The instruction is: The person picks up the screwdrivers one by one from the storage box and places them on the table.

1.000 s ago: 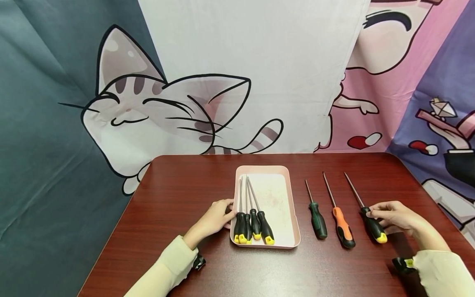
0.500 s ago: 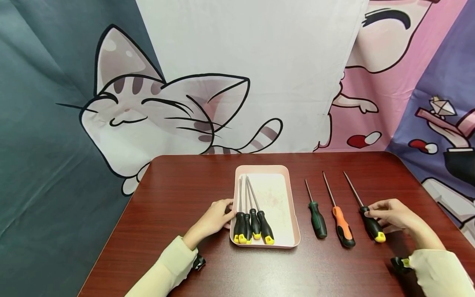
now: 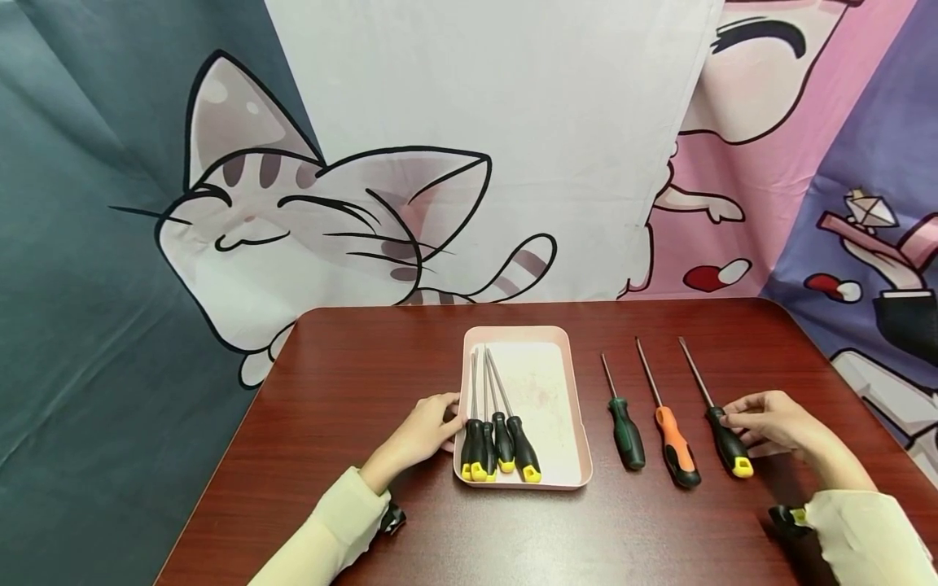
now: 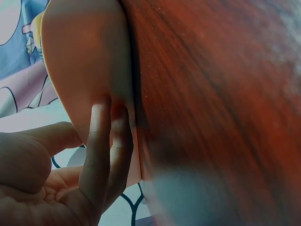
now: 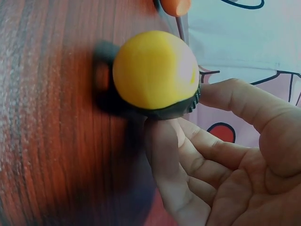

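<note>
My left hand [image 3: 421, 427] holds the near left side of a pink tray [image 3: 582, 456]. In the left wrist view, two fingers [image 4: 99, 136] lie along the tray's outer wall [image 4: 84, 56] and the thumb meets its rim. My right hand [image 3: 780, 423] pinches the black handle of a yellow-ended screwdriver [image 3: 725, 439] at the right of the table. Its rounded yellow end faces the right wrist camera, and the shaft points away from me. To its left lie an orange-and-black screwdriver [image 3: 676, 448] and a dark green screwdriver [image 3: 626, 435].
Several black screwdrivers [image 3: 522, 448] with yellow ends lie along the tray's left half, shafts pointing to the far side. The red-brown table [image 3: 352, 350] backs onto a cartoon-printed curtain [image 3: 586, 122].
The handle of the screwdriver in my right hand has swung slightly left, to stand closer to parallel with the orange one. My left hand and the tray have stayed in place.
</note>
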### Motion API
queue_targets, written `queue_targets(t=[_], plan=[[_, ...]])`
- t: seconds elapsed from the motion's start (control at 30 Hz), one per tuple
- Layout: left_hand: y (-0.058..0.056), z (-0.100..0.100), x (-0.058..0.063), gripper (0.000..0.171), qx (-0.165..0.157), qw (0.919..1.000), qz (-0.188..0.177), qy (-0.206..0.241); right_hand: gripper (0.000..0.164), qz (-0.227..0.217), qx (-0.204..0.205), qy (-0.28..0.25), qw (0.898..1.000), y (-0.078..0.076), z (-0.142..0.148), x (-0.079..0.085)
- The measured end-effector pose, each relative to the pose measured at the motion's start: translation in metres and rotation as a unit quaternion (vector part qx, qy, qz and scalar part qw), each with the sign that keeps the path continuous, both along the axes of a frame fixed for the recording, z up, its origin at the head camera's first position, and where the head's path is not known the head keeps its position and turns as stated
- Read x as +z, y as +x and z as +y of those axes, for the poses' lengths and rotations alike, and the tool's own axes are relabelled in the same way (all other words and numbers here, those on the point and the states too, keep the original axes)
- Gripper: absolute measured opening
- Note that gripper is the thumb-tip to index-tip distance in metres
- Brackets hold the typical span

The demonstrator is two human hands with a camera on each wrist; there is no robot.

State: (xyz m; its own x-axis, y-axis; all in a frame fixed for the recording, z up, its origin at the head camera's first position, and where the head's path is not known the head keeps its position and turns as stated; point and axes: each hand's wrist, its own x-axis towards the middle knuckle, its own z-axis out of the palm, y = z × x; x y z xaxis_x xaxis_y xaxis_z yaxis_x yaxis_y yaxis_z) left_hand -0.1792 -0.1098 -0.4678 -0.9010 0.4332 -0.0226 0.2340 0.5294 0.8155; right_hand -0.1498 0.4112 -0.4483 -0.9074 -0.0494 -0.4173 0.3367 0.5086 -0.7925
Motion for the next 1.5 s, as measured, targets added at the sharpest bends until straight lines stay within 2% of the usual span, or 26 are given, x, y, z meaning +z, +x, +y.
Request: queue_targets(t=[0.27,0.53,0.63,0.77,1.0,1.3,1.5], plan=[[0.001,-0.001,-0.001,0.037,0.001,1.0000,-0.002,0.006,0.043,0.014,0.022,-0.002,1.000,0.001,0.002,0.000],[0.001,-0.001,0.000,0.037,0.002,0.9999,0.011,-0.008,0.047,0.022,0.017,-0.001,1.000,0.001,0.000,0.003],[0.001,-0.001,0.001,0.037,0.001,0.9995,0.025,-0.022,0.049,0.030,0.018,0.001,0.999,0.002,-0.001,0.005],[0.000,-0.001,0.002,0.036,0.003,0.9965,0.060,-0.058,0.050,0.038,0.019,0.004,0.999,0.002,-0.002,0.008],[0.001,0.000,0.003,0.036,0.000,0.9990,0.031,-0.031,0.047,0.049,0.022,0.000,0.999,0.002,-0.005,0.014],[0.000,-0.001,0.003,0.036,0.004,0.9945,0.072,-0.076,0.042,0.063,0.035,-0.010,0.997,0.002,-0.008,0.016],[0.001,0.000,0.004,0.036,0.001,0.9973,0.049,-0.054,0.037,0.074,0.044,-0.010,0.996,0.003,-0.014,0.019]])
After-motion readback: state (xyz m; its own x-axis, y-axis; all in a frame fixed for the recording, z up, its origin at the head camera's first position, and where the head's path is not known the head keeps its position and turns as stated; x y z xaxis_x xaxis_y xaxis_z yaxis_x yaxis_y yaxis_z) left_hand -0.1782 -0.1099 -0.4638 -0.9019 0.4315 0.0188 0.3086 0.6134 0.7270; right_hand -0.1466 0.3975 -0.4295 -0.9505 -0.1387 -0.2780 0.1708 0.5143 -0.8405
